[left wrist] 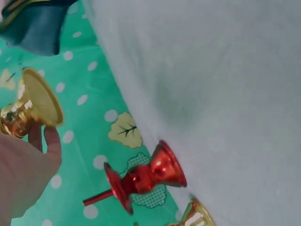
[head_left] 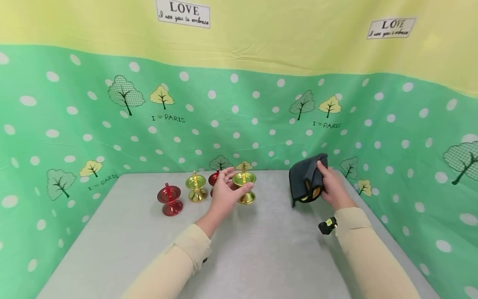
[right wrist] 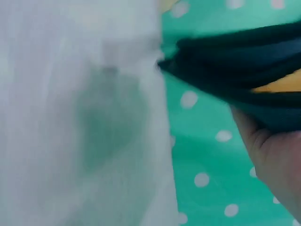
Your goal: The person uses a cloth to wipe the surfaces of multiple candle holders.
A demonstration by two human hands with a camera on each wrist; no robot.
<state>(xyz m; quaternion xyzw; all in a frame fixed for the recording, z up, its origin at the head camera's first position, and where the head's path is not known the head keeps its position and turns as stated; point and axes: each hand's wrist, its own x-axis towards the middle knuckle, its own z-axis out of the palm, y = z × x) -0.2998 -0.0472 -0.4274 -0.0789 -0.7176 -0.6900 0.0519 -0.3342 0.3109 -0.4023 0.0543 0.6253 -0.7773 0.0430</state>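
My left hand (head_left: pixel 225 192) holds a gold candle holder (head_left: pixel 247 197) by its stem, thumb in front and fingers behind; it has a shallow dish with a central spike. In the left wrist view that gold candle holder (left wrist: pixel 40 96) shows its flared base, close by the fingers of my left hand (left wrist: pixel 23 174). My right hand (head_left: pixel 333 185) grips a dark grey cloth piece (head_left: pixel 304 178) with black edging, raised at the right. Orange-yellow shows between its folds. In the right wrist view the dark cloth (right wrist: pixel 211 70) hangs over my right hand (right wrist: pixel 282 160).
Left of my left hand stand a red candle holder (head_left: pixel 171 207) and another gold one (head_left: pixel 197 194). A second red candle holder (left wrist: pixel 146 179) is partly hidden behind my left hand in the head view. The grey table (head_left: pixel 269 257) meets a green dotted curtain (head_left: pixel 209 137) at its back.
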